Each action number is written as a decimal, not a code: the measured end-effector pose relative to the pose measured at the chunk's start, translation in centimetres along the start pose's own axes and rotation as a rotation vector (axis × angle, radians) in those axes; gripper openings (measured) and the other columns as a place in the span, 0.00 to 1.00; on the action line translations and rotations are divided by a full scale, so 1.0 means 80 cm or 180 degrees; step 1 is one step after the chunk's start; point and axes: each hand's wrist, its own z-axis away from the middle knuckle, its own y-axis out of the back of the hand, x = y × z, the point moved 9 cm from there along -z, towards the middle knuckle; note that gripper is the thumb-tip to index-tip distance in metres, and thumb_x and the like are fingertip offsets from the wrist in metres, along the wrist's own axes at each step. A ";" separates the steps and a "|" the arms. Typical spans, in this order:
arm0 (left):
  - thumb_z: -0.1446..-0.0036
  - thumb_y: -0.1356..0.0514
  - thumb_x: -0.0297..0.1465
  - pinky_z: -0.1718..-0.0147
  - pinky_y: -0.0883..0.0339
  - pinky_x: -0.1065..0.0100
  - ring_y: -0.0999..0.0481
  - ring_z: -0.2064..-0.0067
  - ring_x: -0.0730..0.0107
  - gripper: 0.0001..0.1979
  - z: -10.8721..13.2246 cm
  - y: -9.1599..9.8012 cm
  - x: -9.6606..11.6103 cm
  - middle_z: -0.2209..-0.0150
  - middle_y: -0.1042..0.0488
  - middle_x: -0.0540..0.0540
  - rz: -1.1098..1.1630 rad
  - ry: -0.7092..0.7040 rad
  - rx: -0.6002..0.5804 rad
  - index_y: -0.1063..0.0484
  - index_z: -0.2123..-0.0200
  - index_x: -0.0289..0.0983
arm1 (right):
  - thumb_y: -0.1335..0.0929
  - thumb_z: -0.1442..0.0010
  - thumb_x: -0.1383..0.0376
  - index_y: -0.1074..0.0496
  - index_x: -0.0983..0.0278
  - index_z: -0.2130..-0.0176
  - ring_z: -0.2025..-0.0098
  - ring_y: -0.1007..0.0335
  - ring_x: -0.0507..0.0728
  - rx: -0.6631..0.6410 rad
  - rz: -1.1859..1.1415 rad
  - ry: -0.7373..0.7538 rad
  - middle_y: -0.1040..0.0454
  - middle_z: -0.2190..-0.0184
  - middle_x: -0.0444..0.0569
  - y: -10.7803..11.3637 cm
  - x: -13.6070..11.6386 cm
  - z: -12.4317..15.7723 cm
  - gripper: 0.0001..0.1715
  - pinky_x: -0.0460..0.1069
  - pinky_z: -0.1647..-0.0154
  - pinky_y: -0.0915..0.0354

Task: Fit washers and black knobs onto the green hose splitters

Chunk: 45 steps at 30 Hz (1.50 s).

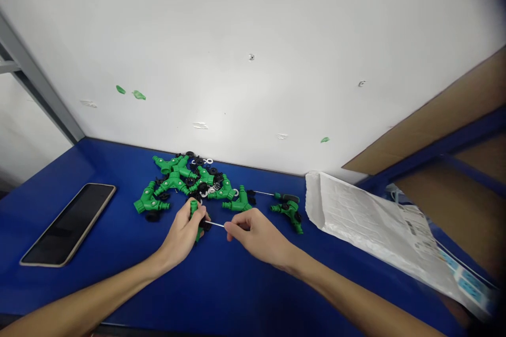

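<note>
Here, left hand (181,236) grips green fitting (193,216); right hand (255,237) pinches thin rod (215,224);
more fittings (185,180) heaped near blue desk's (221,289) back edge.

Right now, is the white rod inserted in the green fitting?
Cannot tell: the white rod, pinched by the right hand, reaches the green fitting in the left hand, but its end is hidden.
</note>
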 end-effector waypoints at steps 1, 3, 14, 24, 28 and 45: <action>0.43 0.43 0.43 0.77 0.36 0.73 0.34 0.74 0.73 0.14 -0.002 0.001 -0.002 0.75 0.32 0.52 0.0097 0.0038 0.0032 0.37 0.71 0.39 | 0.34 0.43 0.66 0.31 0.66 0.72 0.83 0.49 0.46 0.0099 -0.0140 -0.0044 0.41 0.84 0.37 0.004 0.000 -0.001 0.08 0.42 0.83 0.51; 0.44 0.42 0.43 0.79 0.36 0.73 0.34 0.75 0.73 0.13 -0.003 0.000 -0.004 0.74 0.31 0.51 0.0320 0.0167 0.0060 0.37 0.70 0.39 | 0.32 0.50 0.71 0.33 0.65 0.70 0.79 0.42 0.47 0.0373 -0.0231 0.0113 0.35 0.79 0.38 0.017 -0.009 0.001 0.05 0.42 0.80 0.45; 0.49 0.37 0.44 0.81 0.37 0.73 0.35 0.74 0.72 0.17 0.010 -0.013 -0.003 0.75 0.32 0.51 0.0857 0.0771 -0.0024 0.37 0.71 0.38 | 0.38 0.33 0.66 0.27 0.67 0.66 0.79 0.36 0.50 0.1437 0.2431 0.2472 0.28 0.77 0.46 0.009 -0.069 0.057 0.13 0.46 0.80 0.51; 0.43 0.43 0.47 0.78 0.35 0.72 0.33 0.72 0.72 0.18 0.008 -0.014 -0.007 0.73 0.31 0.50 0.0239 0.0355 -0.0254 0.37 0.71 0.38 | 0.39 0.35 0.69 0.32 0.66 0.75 0.83 0.53 0.47 0.0243 0.2584 0.1619 0.39 0.84 0.41 -0.009 -0.043 0.032 0.18 0.47 0.80 0.59; 0.43 0.44 0.47 0.76 0.35 0.72 0.34 0.73 0.73 0.18 0.009 -0.012 -0.003 0.73 0.31 0.51 0.0059 0.0233 -0.0205 0.38 0.71 0.38 | 0.39 0.37 0.65 0.34 0.66 0.79 0.84 0.55 0.46 -0.0308 0.0749 0.0405 0.45 0.87 0.38 0.000 -0.020 0.011 0.21 0.44 0.83 0.54; 0.51 0.36 0.47 0.80 0.36 0.72 0.33 0.73 0.71 0.19 0.009 -0.012 -0.014 0.76 0.31 0.51 0.0951 0.0716 0.0034 0.36 0.72 0.38 | 0.37 0.44 0.76 0.27 0.74 0.60 0.82 0.40 0.52 0.1118 0.4112 0.2888 0.31 0.80 0.49 -0.025 -0.079 0.069 0.13 0.49 0.81 0.57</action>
